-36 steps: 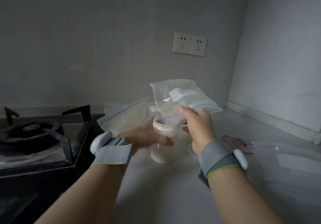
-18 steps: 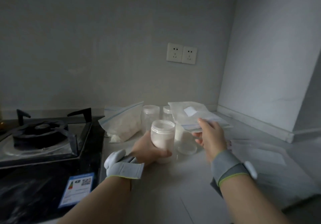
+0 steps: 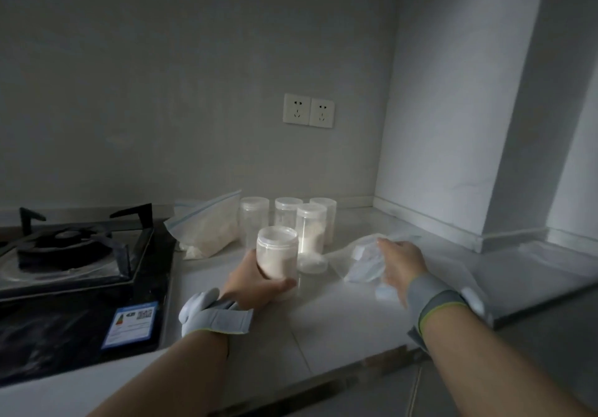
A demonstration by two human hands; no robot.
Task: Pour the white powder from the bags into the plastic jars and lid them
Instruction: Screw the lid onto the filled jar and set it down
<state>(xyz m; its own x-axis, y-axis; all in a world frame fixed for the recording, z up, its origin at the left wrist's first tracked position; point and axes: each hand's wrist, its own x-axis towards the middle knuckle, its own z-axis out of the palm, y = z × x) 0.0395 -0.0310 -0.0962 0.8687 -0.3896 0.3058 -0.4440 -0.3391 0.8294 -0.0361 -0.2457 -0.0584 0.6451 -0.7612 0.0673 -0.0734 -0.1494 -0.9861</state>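
Head view: left hand (image 3: pixel 255 282) wraps the part-filled jar (image 3: pixel 277 254) at near centre of the counter (image 3: pixel 339 319), likely steadying it for capping. A loose lid (image 3: pixel 312 263) lies just right of it. Right hand (image 3: pixel 399 264) rests on the crumpled empty bag (image 3: pixel 359 264) at right, probably parking it; too blurred to tell whether it grips. The full bag (image 3: pixel 210 225) waits far left.

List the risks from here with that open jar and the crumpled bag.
The jar in the left hand looks unlidded, so a tip or bump would likely spill powder. The crumpled bag in the right hand lies close to the loose lid and could sweep it aside.
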